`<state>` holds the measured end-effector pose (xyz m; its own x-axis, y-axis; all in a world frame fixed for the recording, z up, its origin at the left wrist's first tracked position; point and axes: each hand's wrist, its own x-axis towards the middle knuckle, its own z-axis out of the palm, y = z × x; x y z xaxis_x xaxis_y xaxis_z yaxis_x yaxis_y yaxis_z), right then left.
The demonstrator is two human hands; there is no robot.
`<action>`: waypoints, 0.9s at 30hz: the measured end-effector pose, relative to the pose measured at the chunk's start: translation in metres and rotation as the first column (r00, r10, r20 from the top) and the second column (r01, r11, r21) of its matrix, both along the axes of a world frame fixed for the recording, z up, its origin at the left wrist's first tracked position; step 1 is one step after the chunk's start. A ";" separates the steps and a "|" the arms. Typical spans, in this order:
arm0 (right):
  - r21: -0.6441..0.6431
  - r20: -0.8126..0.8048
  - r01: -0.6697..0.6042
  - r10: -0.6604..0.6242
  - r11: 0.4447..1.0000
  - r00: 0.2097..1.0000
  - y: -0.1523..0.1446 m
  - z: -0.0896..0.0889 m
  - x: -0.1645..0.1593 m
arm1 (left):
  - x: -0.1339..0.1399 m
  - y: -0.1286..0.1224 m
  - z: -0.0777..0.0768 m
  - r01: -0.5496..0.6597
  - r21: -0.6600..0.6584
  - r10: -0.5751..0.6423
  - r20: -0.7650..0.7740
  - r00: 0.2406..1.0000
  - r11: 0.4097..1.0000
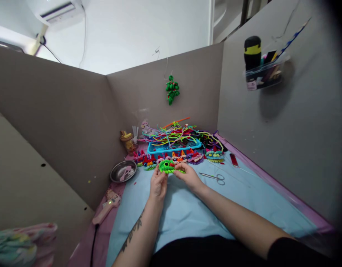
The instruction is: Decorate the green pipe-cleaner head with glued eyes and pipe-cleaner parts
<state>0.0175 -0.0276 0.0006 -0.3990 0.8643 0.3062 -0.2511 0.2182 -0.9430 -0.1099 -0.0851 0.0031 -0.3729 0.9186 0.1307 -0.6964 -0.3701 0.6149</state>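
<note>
Fingers (160, 175) pinch a fuzzy, ridged green figure (166, 167).

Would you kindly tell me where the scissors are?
In the head view, the scissors lie on the blue cloth, just right of the person's right hand.

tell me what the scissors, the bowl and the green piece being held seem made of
Scissors: likely smooth metal, silvery all over.
Bowl: apparently polished metal, perhaps stainless steel, from its grey shine.
Green piece: probably fuzzy chenille stems, judging by its soft, matte, ridged look, though yarn is possible.
</note>
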 end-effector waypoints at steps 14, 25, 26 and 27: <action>-0.270 -0.174 -0.110 0.064 0.957 0.983 -0.001 0.001 0.001 | -0.004 -0.004 0.005 0.030 -0.055 -0.024 0.109 0.994 0.998; -0.515 -0.456 -0.405 0.158 0.756 0.876 -0.002 0.002 0.004 | -0.006 -0.005 0.012 0.071 -0.151 -0.030 0.263 0.964 0.986; -0.525 -0.470 -0.430 0.171 0.735 0.866 -0.002 0.002 0.004 | -0.006 -0.005 0.013 0.072 -0.159 -0.028 0.263 0.964 0.985; -0.530 -0.484 -0.458 0.189 0.713 0.854 -0.002 0.002 0.005 | -0.006 -0.006 0.013 0.072 -0.164 -0.027 0.261 0.965 0.984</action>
<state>0.0222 -0.0300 0.0029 -0.6616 0.7480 -0.0523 -0.5458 -0.5282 -0.6505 -0.1160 -0.0907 0.0161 -0.3265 0.9371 -0.1238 -0.8540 -0.2363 0.4634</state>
